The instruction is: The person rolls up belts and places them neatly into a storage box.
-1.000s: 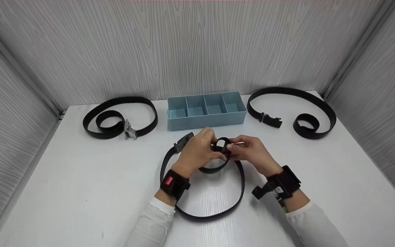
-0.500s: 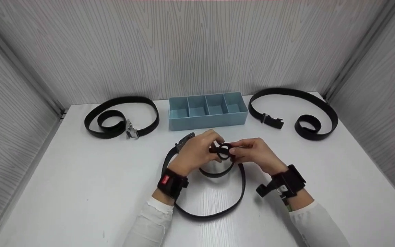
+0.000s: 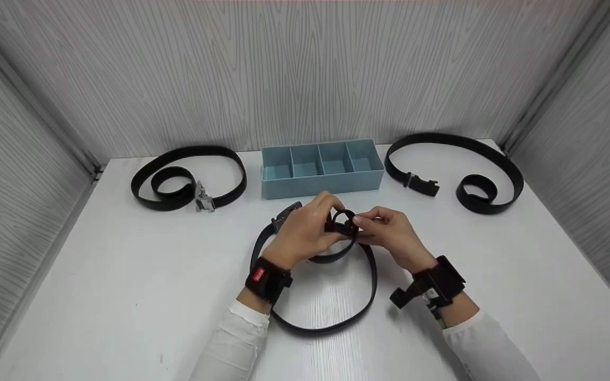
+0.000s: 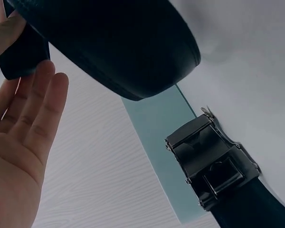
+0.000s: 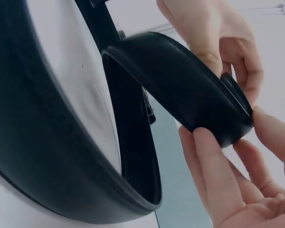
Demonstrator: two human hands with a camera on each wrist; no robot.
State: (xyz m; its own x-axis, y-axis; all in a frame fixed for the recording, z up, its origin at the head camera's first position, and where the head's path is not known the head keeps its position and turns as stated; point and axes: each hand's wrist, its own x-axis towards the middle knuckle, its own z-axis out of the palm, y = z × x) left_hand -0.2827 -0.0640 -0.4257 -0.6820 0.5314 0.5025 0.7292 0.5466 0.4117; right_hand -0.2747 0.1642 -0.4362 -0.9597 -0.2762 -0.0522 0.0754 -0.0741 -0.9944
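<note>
A black belt (image 3: 337,323) lies in a big loop on the white table (image 3: 125,296), its dark metal buckle (image 3: 285,213) at the upper left of the loop. Its other end is rolled into a small coil (image 3: 343,221) held just above the table. My left hand (image 3: 329,218) pinches the coil from the left and my right hand (image 3: 364,222) pinches it from the right. In the left wrist view the coil (image 4: 109,42) is above my fingers (image 4: 35,109), with the buckle (image 4: 211,166) behind. The right wrist view shows the coil (image 5: 180,90) between my right fingertips (image 5: 213,166) and the left hand (image 5: 213,38).
A light blue tray (image 3: 322,182) with several compartments stands just behind the hands. One loosely coiled black belt with a silver buckle (image 3: 188,177) lies at the back left. Another black belt (image 3: 458,164) lies at the back right. Grey walls close three sides.
Both hands kept their hold on the coil. They dipped slightly toward me, then came back up toward the tray, and the coil turned a little.
</note>
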